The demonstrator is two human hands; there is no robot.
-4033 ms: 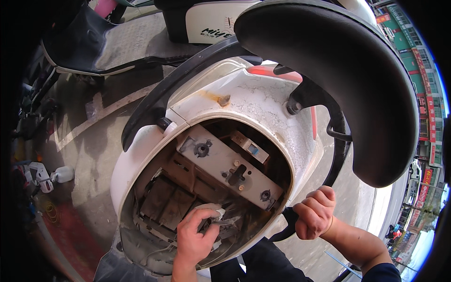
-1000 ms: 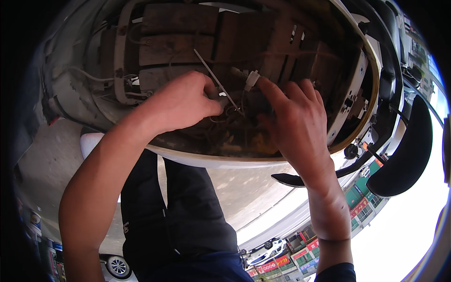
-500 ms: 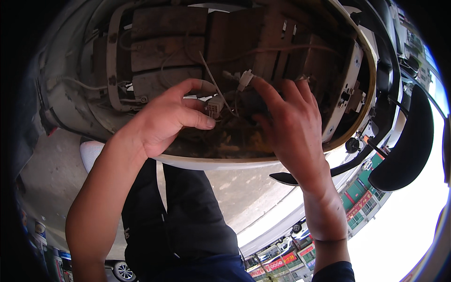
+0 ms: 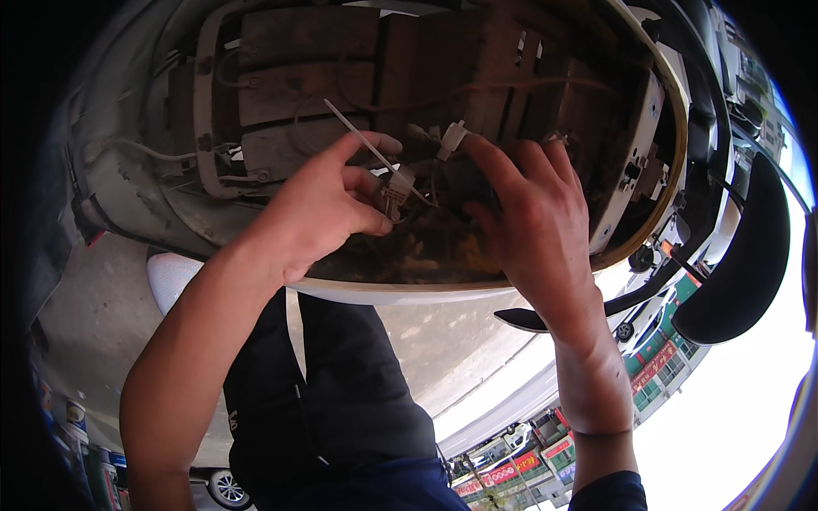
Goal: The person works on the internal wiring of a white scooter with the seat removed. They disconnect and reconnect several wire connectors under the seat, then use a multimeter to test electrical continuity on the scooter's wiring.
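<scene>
While the left hand (image 4: 319,209) is pinching a small white connector (image 4: 398,186) inside the scooter's open compartment (image 4: 281,94), the right hand (image 4: 532,217) is hovering open beside it; brittle-looking wires (image 4: 477,85), perhaps dusty, could be snapping under a tug.

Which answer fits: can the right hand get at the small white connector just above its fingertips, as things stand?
Probably yes. The right hand has its index fingertip almost at the white connector, with nothing between them; the left hand is busy with the cable tie to the side.
</scene>
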